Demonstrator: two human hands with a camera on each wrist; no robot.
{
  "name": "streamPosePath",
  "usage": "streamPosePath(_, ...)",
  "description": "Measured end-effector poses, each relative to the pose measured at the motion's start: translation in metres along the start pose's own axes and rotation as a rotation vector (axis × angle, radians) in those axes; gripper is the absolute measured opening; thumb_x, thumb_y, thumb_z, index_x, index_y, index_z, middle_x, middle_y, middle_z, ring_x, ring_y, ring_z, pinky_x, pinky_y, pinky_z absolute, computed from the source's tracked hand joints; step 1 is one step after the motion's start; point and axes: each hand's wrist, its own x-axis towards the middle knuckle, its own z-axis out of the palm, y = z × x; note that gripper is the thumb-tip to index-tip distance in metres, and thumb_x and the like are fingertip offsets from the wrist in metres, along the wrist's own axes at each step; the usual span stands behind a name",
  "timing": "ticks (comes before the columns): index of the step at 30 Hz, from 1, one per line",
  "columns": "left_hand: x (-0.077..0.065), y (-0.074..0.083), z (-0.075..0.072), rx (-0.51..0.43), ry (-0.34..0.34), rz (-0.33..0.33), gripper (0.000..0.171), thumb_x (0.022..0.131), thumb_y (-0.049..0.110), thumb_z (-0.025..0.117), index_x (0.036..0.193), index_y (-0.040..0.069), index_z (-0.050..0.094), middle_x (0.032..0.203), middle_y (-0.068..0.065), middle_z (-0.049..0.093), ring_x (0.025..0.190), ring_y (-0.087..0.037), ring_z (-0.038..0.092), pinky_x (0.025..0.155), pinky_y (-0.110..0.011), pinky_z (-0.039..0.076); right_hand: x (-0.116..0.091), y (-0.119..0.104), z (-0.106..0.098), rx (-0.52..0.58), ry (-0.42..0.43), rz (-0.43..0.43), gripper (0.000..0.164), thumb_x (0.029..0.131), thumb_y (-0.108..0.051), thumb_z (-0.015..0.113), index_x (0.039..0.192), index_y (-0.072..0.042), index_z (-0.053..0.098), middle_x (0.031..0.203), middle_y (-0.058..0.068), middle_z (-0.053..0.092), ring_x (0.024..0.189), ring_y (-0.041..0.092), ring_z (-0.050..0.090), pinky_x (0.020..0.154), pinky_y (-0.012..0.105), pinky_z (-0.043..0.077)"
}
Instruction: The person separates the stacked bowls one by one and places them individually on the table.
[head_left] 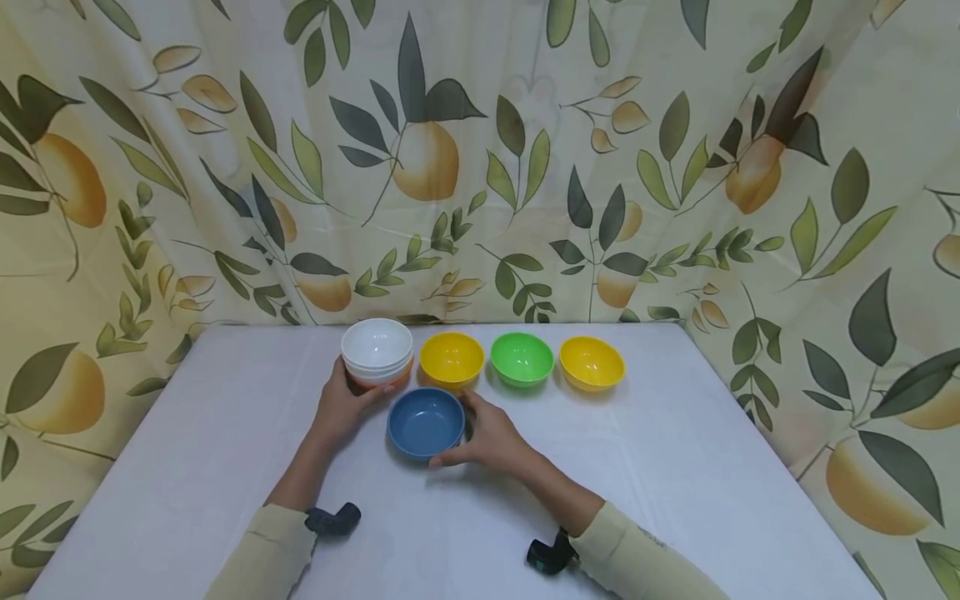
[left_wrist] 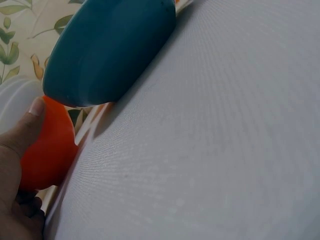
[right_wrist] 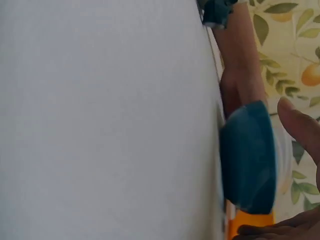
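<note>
My left hand [head_left: 342,410] grips a stack from its left side. The stack is nested white bowls [head_left: 377,342] sitting in an orange bowl [left_wrist: 50,145]; the thumb presses the orange bowl's side, with the fingers partly hidden behind it. A blue bowl [head_left: 426,422] stands upright on the table, just in front and to the right of the stack. Around its right side is my right hand [head_left: 491,435], thumb and fingers spread. In the right wrist view the thumb stands apart from the blue bowl's rim; finger contact cannot be told.
Behind the blue bowl stands a yellow bowl [head_left: 452,358]. A green bowl [head_left: 522,360] and a second yellow bowl [head_left: 592,364] continue the row to the right. The white-covered table [head_left: 675,483] ends at a leaf-and-fruit patterned curtain [head_left: 525,208].
</note>
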Motion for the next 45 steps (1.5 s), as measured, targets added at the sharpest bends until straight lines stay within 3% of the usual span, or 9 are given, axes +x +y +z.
streamPosePath(7,0.003,0.000,0.000,-0.011,-0.004,0.004,0.118,0.087,0.040,0.088,0.168,0.009,0.008,0.170,-0.019,0.025,0.155,-0.037,0.026,0.126,-0.056,0.022,-0.007,-0.015,-0.022,0.023,-0.013,0.055,0.113,0.072,-0.035,0.099,0.159,0.002,0.038,0.159,0.020,0.046,0.148,0.039,0.041,0.116,0.059,0.040)
streamPosePath(15,0.002,0.003,-0.002,-0.011,-0.002,-0.007,0.118,0.087,0.039,0.088,0.168,0.009,0.008,0.170,-0.019,0.024,0.154,-0.038,0.026,0.126,-0.056,0.022,-0.003,-0.035,-0.038,0.094,0.065,-0.007,0.101,0.079,-0.039,0.094,0.156,0.001,0.043,0.158,0.016,0.049,0.150,0.036,0.039,0.119,0.056,0.036)
streamPosePath(21,0.002,0.002,-0.001,-0.006,-0.004,-0.018,0.119,0.087,0.040,0.088,0.168,0.009,0.007,0.170,-0.019,0.024,0.154,-0.037,0.026,0.126,-0.055,0.021,0.010,-0.044,-0.035,0.106,0.168,-0.052,0.095,0.083,-0.041,0.090,0.158,-0.005,0.044,0.158,0.010,0.049,0.151,0.032,0.038,0.121,0.054,0.033)
streamPosePath(29,0.003,0.001,-0.001,-0.039,-0.008,0.002,0.119,0.086,0.040,0.089,0.169,0.012,0.009,0.170,-0.016,0.027,0.153,-0.036,0.029,0.126,-0.055,0.022,0.042,-0.055,-0.029,0.084,0.253,-0.141,0.092,0.084,-0.045,0.087,0.157,-0.008,0.045,0.160,0.010,0.048,0.148,0.031,0.042,0.119,0.055,0.036)
streamPosePath(40,0.001,0.003,-0.004,-0.020,-0.010,0.016,0.117,0.088,0.044,0.087,0.169,0.011,0.008,0.168,-0.020,0.027,0.154,-0.037,0.028,0.124,-0.056,0.028,0.082,-0.079,-0.007,0.005,0.168,-0.126,0.103,0.084,-0.049,0.086,0.163,-0.007,0.036,0.164,0.010,0.042,0.150,0.030,0.039,0.121,0.051,0.035)
streamPosePath(45,-0.002,0.001,-0.003,-0.025,-0.022,0.007,0.120,0.087,0.048,0.086,0.169,0.011,0.007,0.169,-0.020,0.025,0.155,-0.038,0.027,0.124,-0.055,0.028,0.097,-0.083,0.005,-0.065,0.123,-0.103,0.104,0.082,-0.053,0.088,0.161,-0.007,0.038,0.157,0.014,0.050,0.138,0.034,0.051,0.111,0.048,0.048)
